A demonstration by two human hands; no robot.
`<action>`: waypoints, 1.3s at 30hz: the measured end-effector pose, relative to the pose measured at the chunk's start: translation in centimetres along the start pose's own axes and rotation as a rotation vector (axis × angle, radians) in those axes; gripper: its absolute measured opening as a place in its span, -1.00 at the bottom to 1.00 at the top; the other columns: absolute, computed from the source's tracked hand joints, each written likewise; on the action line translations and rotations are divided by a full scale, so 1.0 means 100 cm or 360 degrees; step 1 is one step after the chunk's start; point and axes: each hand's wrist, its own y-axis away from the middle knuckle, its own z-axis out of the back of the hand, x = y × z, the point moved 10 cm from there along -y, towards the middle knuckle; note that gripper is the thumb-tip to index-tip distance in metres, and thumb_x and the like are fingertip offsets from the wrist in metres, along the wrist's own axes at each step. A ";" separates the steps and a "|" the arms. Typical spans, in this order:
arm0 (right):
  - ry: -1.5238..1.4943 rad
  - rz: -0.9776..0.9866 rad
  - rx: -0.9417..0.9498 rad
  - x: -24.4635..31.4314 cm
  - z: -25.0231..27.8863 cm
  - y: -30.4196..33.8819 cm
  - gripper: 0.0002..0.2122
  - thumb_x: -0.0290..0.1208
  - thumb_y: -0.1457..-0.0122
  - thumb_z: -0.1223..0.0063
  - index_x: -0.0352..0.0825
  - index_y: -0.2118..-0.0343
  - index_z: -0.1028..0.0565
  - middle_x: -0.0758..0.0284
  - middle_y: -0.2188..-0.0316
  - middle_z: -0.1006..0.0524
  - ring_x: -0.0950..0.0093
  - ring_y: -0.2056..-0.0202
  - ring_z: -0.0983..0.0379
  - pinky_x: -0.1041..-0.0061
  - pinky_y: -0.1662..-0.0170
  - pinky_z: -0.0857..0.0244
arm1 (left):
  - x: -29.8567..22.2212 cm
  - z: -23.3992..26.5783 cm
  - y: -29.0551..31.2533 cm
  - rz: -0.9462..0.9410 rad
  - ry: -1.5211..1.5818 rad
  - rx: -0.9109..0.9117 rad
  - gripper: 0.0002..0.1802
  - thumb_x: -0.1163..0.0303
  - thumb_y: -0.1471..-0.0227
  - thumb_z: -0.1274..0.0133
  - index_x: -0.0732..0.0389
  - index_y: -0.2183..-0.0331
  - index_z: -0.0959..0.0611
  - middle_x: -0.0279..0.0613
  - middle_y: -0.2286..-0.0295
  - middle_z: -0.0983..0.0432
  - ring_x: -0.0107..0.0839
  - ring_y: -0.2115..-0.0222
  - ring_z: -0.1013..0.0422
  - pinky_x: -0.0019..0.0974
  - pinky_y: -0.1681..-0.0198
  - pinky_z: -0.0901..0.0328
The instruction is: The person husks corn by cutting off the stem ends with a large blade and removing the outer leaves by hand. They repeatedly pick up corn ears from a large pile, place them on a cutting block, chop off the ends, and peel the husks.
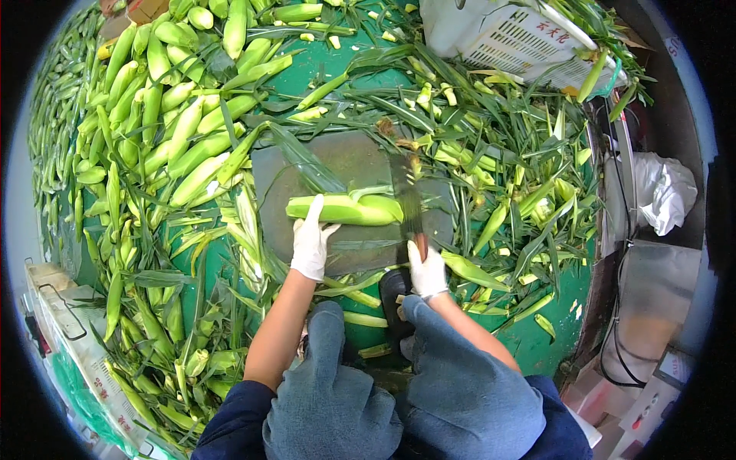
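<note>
An ear of corn in its green husk (345, 209) lies across a dark cutting board (356, 157). My left hand (311, 241), in a white glove, is closed on the ear near its left end. In my gloved right hand (427, 270) is the brown handle of a wide knife. The dark blade of the knife (404, 192) points away from me and stands at the ear's right end; whether it touches the husk I cannot tell. A long corn leaf (303, 161) rests on the board behind the ear.
Husked ears (184, 130) are heaped at the left and far left. Cut leaves and husk scraps (529, 161) cover the right side of the green surface (330, 65). A white slatted crate (514, 38) full of leaves stands at the far right. Another pale crate (100, 368) sits at the near left.
</note>
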 end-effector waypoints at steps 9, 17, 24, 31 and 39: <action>0.0601 -0.0341 -0.0524 -0.064 0.134 -0.037 -0.52 0.03 -0.16 0.09 -0.41 0.27 -0.50 -0.04 0.49 -0.52 -0.01 0.43 -0.46 0.16 0.29 -0.32 | -0.118 0.001 0.070 -0.0680 -0.0690 0.0096 -0.43 0.57 0.15 -0.23 0.32 0.03 -0.46 -0.15 0.21 -0.48 -0.42 0.19 -0.40 -0.39 0.05 -0.29; 0.0357 0.0073 -0.0566 0.004 0.145 0.005 -0.78 -0.33 -0.13 -0.06 -0.41 0.31 -0.44 0.01 0.54 -0.47 0.15 0.54 -0.40 0.33 0.39 -0.29 | -0.165 0.064 -0.014 -0.0628 -0.0109 -0.0024 -0.64 0.45 -0.07 -0.01 0.33 0.06 -0.47 -0.05 0.10 -0.42 -0.27 0.10 -0.40 -0.18 0.04 -0.37; 0.0220 0.0126 0.0015 -0.011 0.058 0.015 -0.77 -0.36 -0.05 -0.18 -0.44 0.35 -0.48 0.26 0.62 -0.48 0.56 0.59 -0.27 0.46 0.46 -0.27 | -0.395 0.014 -0.092 -0.1370 0.0336 0.0295 -0.56 0.32 -0.16 0.17 0.29 -0.04 -0.36 -0.03 0.06 -0.34 -0.22 0.05 -0.30 -0.14 -0.06 -0.24; 0.0170 -0.0182 0.0199 -0.066 0.066 0.007 -0.73 -0.37 -0.11 -0.14 -0.48 0.20 -0.49 0.37 0.53 -0.49 0.62 0.51 -0.25 0.56 0.40 -0.26 | -0.424 0.128 0.063 -0.1208 -0.1233 -0.0041 -0.49 0.06 -0.10 0.08 0.26 0.06 -0.46 -0.04 0.27 -0.51 -0.28 0.28 -0.43 -0.25 0.13 -0.29; 0.0083 -0.0441 0.0249 -0.046 0.076 0.022 -0.75 -0.41 -0.12 -0.12 -0.42 0.17 -0.50 0.41 0.44 -0.54 0.66 0.48 -0.34 0.63 0.36 -0.27 | -0.186 0.427 0.244 0.0252 -0.2618 -0.1152 -0.62 0.22 0.07 -0.08 0.29 0.24 -0.58 0.13 0.25 -0.51 -0.05 0.22 -0.44 -0.17 0.09 -0.30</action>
